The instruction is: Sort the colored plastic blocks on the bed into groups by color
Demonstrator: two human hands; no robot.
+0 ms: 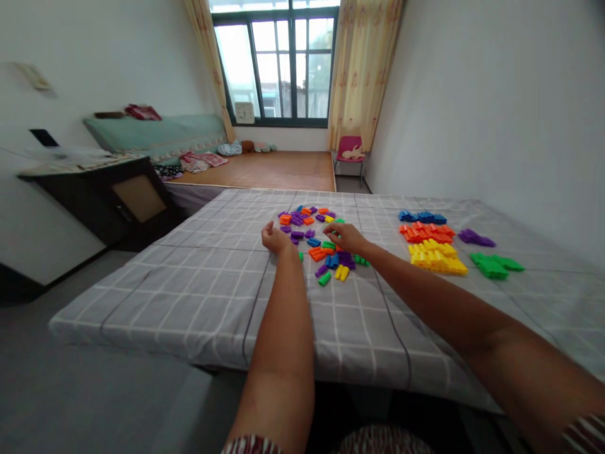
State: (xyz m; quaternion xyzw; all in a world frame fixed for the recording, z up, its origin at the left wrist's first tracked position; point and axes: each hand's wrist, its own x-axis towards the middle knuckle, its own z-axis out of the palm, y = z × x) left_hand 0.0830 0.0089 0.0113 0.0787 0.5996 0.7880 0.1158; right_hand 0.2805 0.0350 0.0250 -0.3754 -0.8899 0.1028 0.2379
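Small coloured plastic pieces [297, 234], shaped like short tubes or clips, lie scattered in a mixed heap on the checked cloth. At the heap's left edge is my left hand [276, 239], its fingers curled; what they hold, if anything, is hidden. My right hand [348, 238] hovers over the heap's right side with fingers bent together, and I cannot make out a piece in them. Closest to me are yellow pieces [342, 272] and a green piece [324, 279]. Orange pieces [317, 253] and blue pieces [332, 261] lie between the hands.
Single-colour piles stand to the right: blue [423, 217], orange [428, 232], yellow [437, 257], purple [476, 238] and green [496, 265]. The table [189, 296] ends near my body. Behind it are a bed platform [283, 169] and a pink chair [350, 148].
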